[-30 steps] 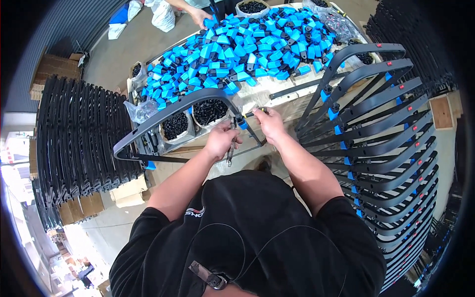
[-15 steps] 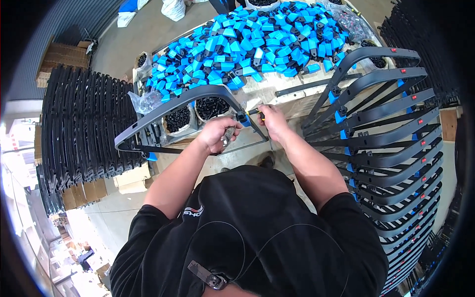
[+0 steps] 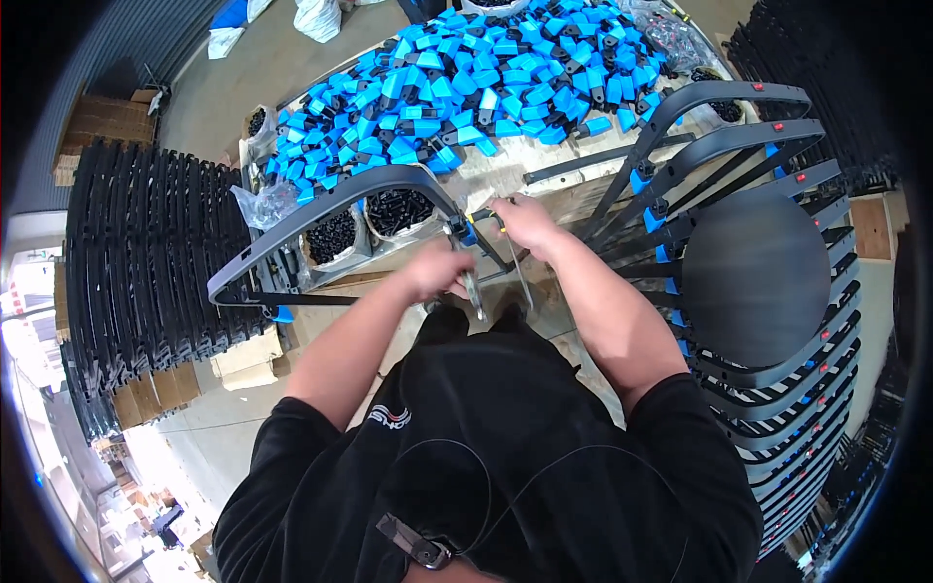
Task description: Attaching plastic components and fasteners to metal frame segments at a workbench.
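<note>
A curved black frame stands in front of me, with a small blue-and-black corner fitting at its right end. My left hand is closed around a slim metal tool, blurred by motion, just below that fitting. To the right of the fitting, my right hand grips a tool with a yellow-and-black handle. A thin shiny rod slants down below this hand, looking like the tool's shaft. The fingers partly cover both tools, so their exact kind is unclear.
A big heap of blue-and-black plastic pieces covers the table beyond. Sacks of small black parts stand along its near edge. Stacked black frames rise on the left; a row of similar curved frames is at right, partly behind a dark blurred patch.
My left hand has dropped slightly with its metal tool, which now points downward. A thin rod has come into sight below my right hand. The whole view has shifted a little.
</note>
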Demonstrator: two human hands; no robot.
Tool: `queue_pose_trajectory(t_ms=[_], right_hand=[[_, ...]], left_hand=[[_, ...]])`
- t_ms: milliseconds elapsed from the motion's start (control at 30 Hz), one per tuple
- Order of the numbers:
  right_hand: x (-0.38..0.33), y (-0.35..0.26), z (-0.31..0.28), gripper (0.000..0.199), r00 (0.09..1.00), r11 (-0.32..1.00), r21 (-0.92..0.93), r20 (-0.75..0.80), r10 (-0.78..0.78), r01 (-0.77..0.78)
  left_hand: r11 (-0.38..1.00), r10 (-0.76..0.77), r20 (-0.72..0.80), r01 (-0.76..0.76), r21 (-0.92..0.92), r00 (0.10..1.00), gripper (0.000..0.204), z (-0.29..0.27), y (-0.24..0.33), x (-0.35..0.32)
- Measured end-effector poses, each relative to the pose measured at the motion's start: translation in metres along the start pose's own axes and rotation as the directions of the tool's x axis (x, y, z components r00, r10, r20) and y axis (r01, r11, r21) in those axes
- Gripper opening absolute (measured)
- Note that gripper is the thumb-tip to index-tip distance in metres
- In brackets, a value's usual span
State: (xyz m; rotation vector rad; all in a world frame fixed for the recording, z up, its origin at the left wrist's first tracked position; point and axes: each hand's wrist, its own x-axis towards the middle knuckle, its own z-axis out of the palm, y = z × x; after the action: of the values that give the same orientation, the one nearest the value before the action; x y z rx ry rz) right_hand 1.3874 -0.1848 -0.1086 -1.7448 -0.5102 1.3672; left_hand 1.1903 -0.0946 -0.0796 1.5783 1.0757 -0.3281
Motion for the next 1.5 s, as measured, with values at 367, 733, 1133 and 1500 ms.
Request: queue_pose_trajectory(t_ms=[367,733,1133,1500], right_hand=[[-0.02,-0.006,0.023,0.034,0.987,0.941,0.306,-0.024,0.159,-0.144],[-0.029,-0.014,0.038,0.028,0.983,0.963,0.264,-0.15,0.101,-0.059],[-0.024,-0.006,0.037,0.041,0.973,0.984,0.172,-0.218,0.079,-0.041],[-0.03,-0.025,0.039,0.028,0.984,0.971,0.217,-0.122,0.129,-0.101]], left_hand=[[0.996,0.085,0.031,-0.084,-0.029,0.996,0.022,-0.003,-0.004,-0.001],[0.992,-0.008,0.274,0.042,-0.121,0.962,0.025,-0.016,0.033,-0.029],[0.703,0.142,0.461,0.239,-0.67,0.876,0.02,-0.027,0.008,-0.009],[0.487,0.231,0.518,0.363,-0.794,0.823,0.018,-0.036,0.001,-0.002]])
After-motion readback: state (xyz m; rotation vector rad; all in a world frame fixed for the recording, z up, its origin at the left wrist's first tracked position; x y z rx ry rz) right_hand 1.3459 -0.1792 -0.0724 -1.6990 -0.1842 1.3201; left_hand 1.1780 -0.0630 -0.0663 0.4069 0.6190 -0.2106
